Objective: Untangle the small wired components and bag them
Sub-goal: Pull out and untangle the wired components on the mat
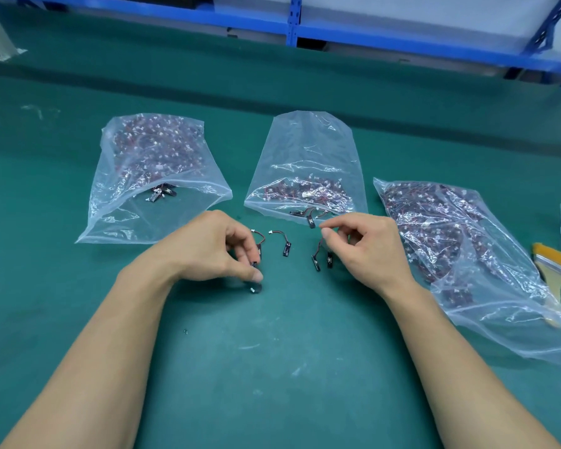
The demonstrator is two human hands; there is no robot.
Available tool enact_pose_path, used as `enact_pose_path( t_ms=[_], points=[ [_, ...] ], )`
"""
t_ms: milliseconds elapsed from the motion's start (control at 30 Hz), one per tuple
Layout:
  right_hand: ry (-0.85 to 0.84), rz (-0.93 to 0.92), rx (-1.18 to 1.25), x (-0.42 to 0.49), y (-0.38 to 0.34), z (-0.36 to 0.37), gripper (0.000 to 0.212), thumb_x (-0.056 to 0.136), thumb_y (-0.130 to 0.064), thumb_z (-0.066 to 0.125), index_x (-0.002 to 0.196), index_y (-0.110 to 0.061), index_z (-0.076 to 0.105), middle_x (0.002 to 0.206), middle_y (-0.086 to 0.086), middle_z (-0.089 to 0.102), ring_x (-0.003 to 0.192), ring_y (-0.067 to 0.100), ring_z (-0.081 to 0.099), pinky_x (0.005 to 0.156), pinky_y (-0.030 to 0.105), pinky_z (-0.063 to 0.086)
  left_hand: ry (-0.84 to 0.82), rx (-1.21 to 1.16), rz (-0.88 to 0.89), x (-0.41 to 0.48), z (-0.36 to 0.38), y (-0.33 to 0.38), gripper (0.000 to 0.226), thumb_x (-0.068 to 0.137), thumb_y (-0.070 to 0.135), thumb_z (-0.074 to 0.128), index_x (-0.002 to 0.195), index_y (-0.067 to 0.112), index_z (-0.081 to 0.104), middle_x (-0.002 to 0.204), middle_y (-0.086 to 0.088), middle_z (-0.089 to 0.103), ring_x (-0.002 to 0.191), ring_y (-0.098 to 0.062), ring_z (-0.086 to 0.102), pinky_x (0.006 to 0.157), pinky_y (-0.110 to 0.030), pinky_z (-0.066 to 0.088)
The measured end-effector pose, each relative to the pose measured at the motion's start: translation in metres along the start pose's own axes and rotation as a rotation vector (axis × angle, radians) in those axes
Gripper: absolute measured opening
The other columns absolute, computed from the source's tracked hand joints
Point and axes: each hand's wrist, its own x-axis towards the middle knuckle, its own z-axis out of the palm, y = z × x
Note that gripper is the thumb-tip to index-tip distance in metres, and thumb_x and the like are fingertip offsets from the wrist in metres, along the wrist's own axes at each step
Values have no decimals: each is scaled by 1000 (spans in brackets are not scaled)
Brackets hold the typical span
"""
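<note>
One loose component lies mid-worktop between my hands. My left hand pinches another small wired component with curled fingers, just above the green worktop. My right hand pinches the wires of a pair of components, their black ends hanging down to the surface. Beyond them, toward the far edge, lie the left bag and the middle bag, mouths facing me. The right bag sprawls toward the right edge, a brush beside it. Blue shelving stands past the far edge.
</note>
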Motion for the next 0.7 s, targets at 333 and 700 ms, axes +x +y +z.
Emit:
enact_pose_path(
  t_ms=[333,700],
  points=[
    [-305,-67,-408,46,-23,8,29,89,-12,65,105,-32,78,101,-11,76,92,16,66,80,32,52,116,103,-37,4,4,1,25,64,41,92,71,29,71,66,16,71,61,-1,63,66,-30,49],
    [-624,-177,-622,66,-14,14,66,82,7,56,132,-35,63,133,-14,63,125,18,53,91,39,51,142,116,33,6,1,-4,30,63,46,91,76,29,70,66,20,70,64,0,62,64,-24,47]
  ],
)
